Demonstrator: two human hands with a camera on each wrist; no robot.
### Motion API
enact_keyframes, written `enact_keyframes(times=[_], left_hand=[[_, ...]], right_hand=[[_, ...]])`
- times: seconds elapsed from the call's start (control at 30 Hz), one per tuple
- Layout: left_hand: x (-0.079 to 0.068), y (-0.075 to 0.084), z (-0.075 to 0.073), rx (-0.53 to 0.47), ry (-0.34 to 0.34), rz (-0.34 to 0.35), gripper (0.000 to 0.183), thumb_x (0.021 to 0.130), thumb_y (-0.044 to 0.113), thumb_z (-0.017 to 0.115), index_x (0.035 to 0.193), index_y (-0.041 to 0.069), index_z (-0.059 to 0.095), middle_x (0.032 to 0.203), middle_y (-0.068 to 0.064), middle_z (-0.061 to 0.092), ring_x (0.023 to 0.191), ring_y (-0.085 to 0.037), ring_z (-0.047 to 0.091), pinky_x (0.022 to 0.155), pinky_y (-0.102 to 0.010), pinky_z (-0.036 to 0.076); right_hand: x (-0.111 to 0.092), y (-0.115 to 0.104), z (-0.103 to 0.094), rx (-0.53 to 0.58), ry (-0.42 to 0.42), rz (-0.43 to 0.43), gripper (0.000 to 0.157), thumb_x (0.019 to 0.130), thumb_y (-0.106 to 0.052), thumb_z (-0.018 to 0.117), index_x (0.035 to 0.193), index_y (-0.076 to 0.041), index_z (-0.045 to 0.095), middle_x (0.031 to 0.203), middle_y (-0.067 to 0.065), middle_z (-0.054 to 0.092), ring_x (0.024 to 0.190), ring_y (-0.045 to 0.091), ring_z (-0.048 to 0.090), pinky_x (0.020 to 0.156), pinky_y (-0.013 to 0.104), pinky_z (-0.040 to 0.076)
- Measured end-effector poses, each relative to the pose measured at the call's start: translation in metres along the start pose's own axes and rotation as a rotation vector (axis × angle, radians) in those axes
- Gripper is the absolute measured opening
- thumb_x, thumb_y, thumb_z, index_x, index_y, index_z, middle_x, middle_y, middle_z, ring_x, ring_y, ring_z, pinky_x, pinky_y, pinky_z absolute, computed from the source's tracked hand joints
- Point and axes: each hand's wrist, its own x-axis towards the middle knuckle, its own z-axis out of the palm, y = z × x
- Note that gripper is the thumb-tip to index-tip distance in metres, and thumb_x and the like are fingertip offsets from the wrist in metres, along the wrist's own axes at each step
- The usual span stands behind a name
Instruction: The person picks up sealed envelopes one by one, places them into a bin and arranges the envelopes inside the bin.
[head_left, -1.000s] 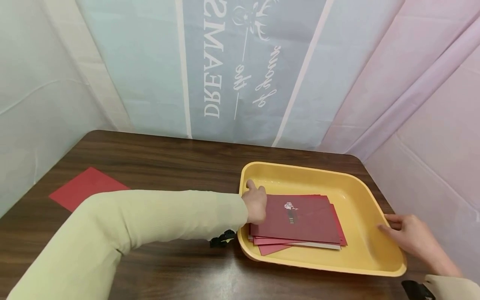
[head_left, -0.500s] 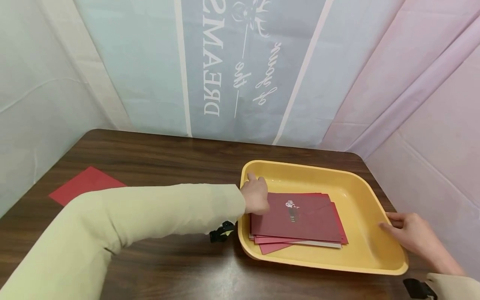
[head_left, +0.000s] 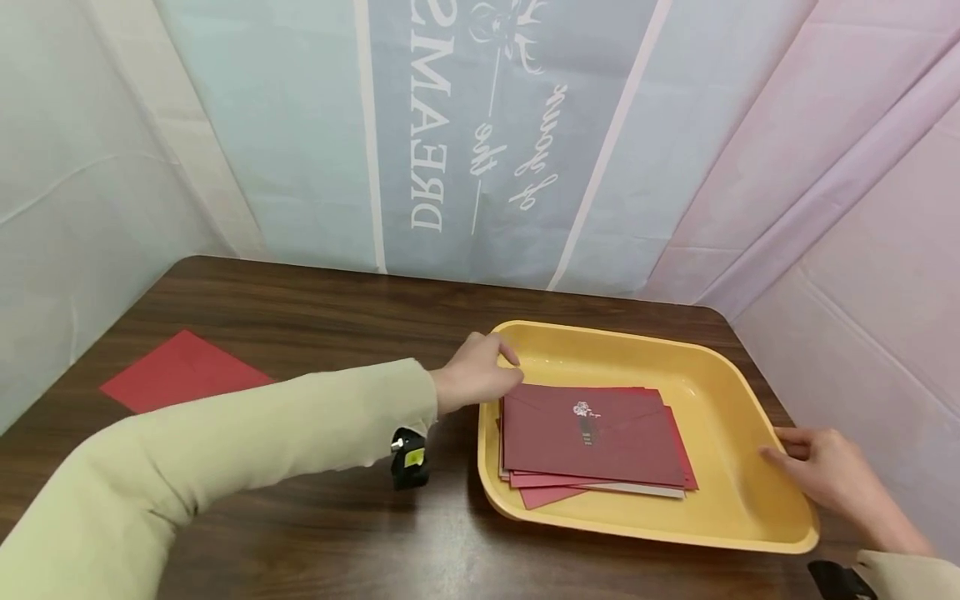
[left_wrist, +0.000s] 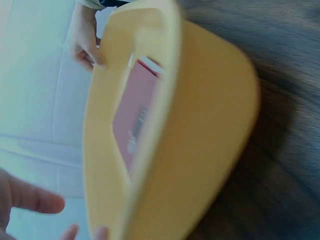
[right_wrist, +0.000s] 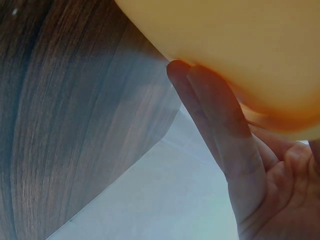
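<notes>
A yellow plastic tray (head_left: 720,433) holds a stack of dark red and red envelopes (head_left: 592,437), the top one with a white flower print. My left hand (head_left: 476,375) is over the tray's left rim, beside the stack's far left corner. In the left wrist view its thumb and fingertips stand apart, with nothing seen between them. At the tray's right end my right hand (head_left: 825,471) pinches the rim, thumb inside and fingers outside. The right wrist view shows those fingers (right_wrist: 220,120) lying against the tray's outer wall.
A red envelope or sheet (head_left: 183,375) lies on the dark wooden table (head_left: 337,317) at the left, partly covered by the left sleeve (head_left: 300,425). Printed curtains (head_left: 300,142) hang behind the table and at both sides.
My left hand has drawn back leftward from above the envelopes to the tray's left rim, with nothing in it. The right hand keeps its hold; the stack looks unchanged.
</notes>
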Motion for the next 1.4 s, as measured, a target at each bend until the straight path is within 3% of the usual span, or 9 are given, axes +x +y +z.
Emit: enact_keyframes(times=[0.2,0.33,0.53,0.77,0.9,1.0,1.17,1.27,1.4], left_hand=[[-0.004,-0.024,-0.005,-0.073,0.118,-0.027,0.016,0.093,0.018,0.055,0.104,0.007,0.059,0.111,-0.011,0.051,0.095,-0.022,0.050,0.081,-0.035,0.045],[-0.007,-0.037,-0.011,-0.069,0.144,-0.058,0.017,0.093,0.019,0.055,0.103,0.007,0.060,0.108,-0.009,0.053,0.094,-0.022,0.050,0.082,-0.036,0.045],[-0.011,-0.059,-0.026,-0.013,0.170,-0.071,0.017,0.091,0.016,0.056,0.104,0.006,0.060,0.112,-0.012,0.054,0.094,-0.023,0.052,0.082,-0.037,0.045],[-0.018,-0.088,-0.056,0.127,0.202,-0.023,0.020,0.088,0.012,0.060,0.104,0.001,0.058,0.115,-0.021,0.052,0.100,-0.030,0.052,0.089,-0.044,0.044],[-0.025,-0.102,-0.078,0.214,0.185,0.004,0.025,0.088,0.014,0.062,0.106,-0.002,0.057,0.116,-0.024,0.050,0.102,-0.033,0.052,0.089,-0.046,0.044],[-0.030,-0.113,-0.093,0.260,0.150,0.013,0.030,0.088,0.017,0.064,0.109,-0.003,0.057,0.116,-0.025,0.050,0.105,-0.035,0.052,0.088,-0.047,0.044],[-0.039,-0.128,-0.113,0.330,0.102,0.019,0.038,0.087,0.024,0.067,0.111,-0.004,0.056,0.114,-0.025,0.049,0.094,-0.030,0.054,0.080,-0.043,0.046],[-0.044,-0.139,-0.125,0.390,0.077,0.036,0.044,0.086,0.028,0.069,0.114,-0.003,0.055,0.114,-0.025,0.047,0.083,-0.023,0.053,0.072,-0.037,0.046],[-0.049,-0.151,-0.142,0.487,0.052,0.071,0.054,0.083,0.032,0.074,0.119,-0.002,0.053,0.118,-0.024,0.044,0.084,-0.025,0.054,0.072,-0.039,0.046]], right_hand=[[-0.001,-0.001,-0.001,-0.012,0.000,-0.004,0.047,0.087,-0.021,0.068,0.109,0.019,0.060,0.083,0.027,0.070,0.074,0.036,0.069,0.057,0.027,0.047],[-0.001,-0.002,0.000,-0.012,0.001,-0.008,0.047,0.088,-0.021,0.067,0.109,0.019,0.060,0.083,0.027,0.070,0.073,0.032,0.069,0.058,0.027,0.047],[0.000,-0.001,0.000,-0.011,0.012,-0.010,0.046,0.087,-0.022,0.068,0.109,0.019,0.061,0.082,0.026,0.070,0.067,0.011,0.063,0.058,0.025,0.046],[0.001,-0.001,0.000,-0.013,0.005,-0.009,0.048,0.088,-0.022,0.068,0.110,0.020,0.060,0.083,0.026,0.070,0.070,0.022,0.068,0.058,0.026,0.047],[0.000,0.000,0.001,-0.005,0.009,-0.013,0.048,0.088,-0.023,0.068,0.109,0.019,0.060,0.082,0.026,0.070,0.065,0.005,0.061,0.058,0.023,0.046],[0.000,0.001,0.001,-0.002,0.017,-0.015,0.048,0.087,-0.023,0.068,0.109,0.019,0.061,0.082,0.026,0.070,0.064,0.001,0.059,0.057,0.022,0.046],[0.000,0.002,0.001,-0.009,0.011,-0.009,0.048,0.088,-0.023,0.068,0.109,0.019,0.061,0.082,0.026,0.070,0.066,0.011,0.065,0.057,0.024,0.047],[0.001,0.002,0.001,-0.013,0.006,-0.010,0.048,0.088,-0.023,0.068,0.109,0.019,0.061,0.083,0.027,0.070,0.073,0.029,0.069,0.059,0.029,0.048],[0.001,0.003,0.002,-0.024,0.018,-0.013,0.048,0.087,-0.024,0.069,0.109,0.018,0.062,0.083,0.025,0.071,0.072,0.023,0.068,0.059,0.028,0.048]])
